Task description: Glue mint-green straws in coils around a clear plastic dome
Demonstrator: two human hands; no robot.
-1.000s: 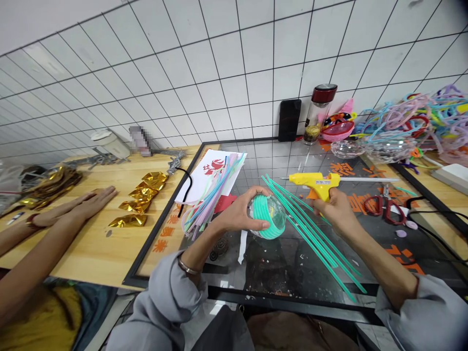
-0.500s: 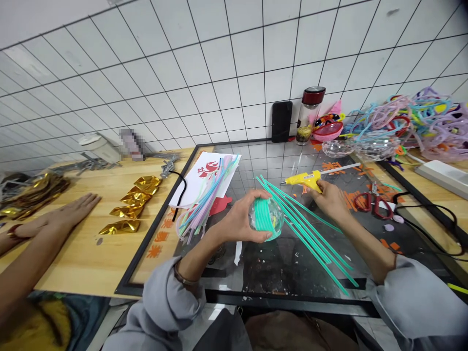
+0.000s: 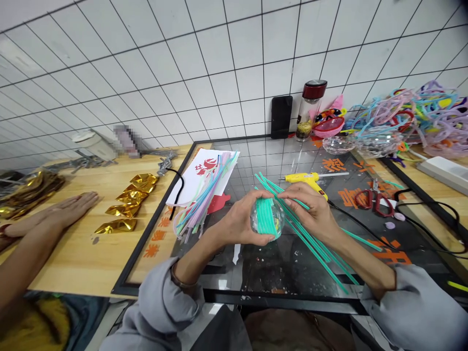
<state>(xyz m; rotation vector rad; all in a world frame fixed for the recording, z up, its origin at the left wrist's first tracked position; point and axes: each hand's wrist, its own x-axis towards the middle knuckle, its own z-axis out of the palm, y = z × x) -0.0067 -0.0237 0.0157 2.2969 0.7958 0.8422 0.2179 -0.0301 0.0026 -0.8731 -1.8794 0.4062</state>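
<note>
My left hand is wrapped around a clear plastic ball wound with teal pipe cleaner. My right hand reaches over from the right, its fingertips pressed on the teal winding at the top of the ball. Several long teal pipe cleaners lie on the glass sheet under my right hand. The yellow glue gun lies on the glass just behind my right hand, with nothing holding it.
Pastel pipe cleaners lie on a white paper at the left of the glass. Red scissors, a jar, a phone and a heap of coloured pipe cleaners sit at the back right. Another person's hand rests flat beside gold foil pieces.
My right hand set the glue gun down on the glass and came across to the ball. My left hand kept hold of the ball.
</note>
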